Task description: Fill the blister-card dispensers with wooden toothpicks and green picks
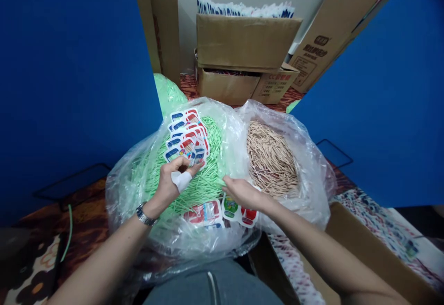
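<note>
pinching a fan of packs point(189, 135), the left hand point(169, 179) is holding it over the green sticks point(206, 182). the right hand point(243, 192) is reaching to their right edge; i cannot tell whether it is gripping any. brown sticks point(272, 159) are lying right of the green sticks.

My watch point(146, 215): shiny metal. Cards point(190, 135) I hold: smooth, glossy. Bags point(312, 157): clear, crinkled, shiny plastic. Boxes point(243, 41): matt cardboard.
</note>
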Motion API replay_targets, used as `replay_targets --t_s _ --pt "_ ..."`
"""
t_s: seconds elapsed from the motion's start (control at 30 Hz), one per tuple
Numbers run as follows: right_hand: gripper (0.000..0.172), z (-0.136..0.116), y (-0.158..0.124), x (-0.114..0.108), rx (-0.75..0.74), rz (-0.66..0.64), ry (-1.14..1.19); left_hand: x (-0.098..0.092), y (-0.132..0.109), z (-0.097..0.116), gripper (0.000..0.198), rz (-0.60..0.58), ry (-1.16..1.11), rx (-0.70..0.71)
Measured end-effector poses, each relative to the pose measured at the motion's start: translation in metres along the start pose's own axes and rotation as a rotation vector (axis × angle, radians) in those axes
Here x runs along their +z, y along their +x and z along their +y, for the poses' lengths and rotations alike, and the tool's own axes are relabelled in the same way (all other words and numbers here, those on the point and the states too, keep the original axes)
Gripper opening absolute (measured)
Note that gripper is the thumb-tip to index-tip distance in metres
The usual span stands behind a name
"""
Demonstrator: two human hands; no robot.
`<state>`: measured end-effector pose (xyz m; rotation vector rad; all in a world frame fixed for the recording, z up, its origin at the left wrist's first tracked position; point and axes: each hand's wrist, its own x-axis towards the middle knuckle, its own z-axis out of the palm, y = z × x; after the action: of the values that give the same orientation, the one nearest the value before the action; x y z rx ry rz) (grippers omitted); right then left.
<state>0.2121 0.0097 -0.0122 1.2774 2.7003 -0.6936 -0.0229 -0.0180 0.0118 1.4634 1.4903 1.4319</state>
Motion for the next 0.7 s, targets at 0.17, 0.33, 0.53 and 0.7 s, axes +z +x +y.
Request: replay_targets --t_s 0.17,0.33,0.53,0.7 --pt "0.020 -0.007 -0.009 0.042 -0.018 -0.086 -0.437 0.004 -0.006 -0.007 0.031 -0.014 -0.034 -0.025" --pt "0.019 -0.010 -0.008 0.039 -0.065 -0.045 -0.457 0.002 -0.010 -0.008 0.029 -0.040 -0.034 -0.037" --pt "0.007 0.011 -0.019 -0.002 0.045 -0.067 0.013 -0.002 -0.012 -0.014 0.027 -0.039 -0.029 -0.045" --pt "0.032 -0.002 -0.012 -0.026 0.078 0.239 1.267 0.003 -0.020 -0.015 0.028 -0.091 0.003 -0.051"
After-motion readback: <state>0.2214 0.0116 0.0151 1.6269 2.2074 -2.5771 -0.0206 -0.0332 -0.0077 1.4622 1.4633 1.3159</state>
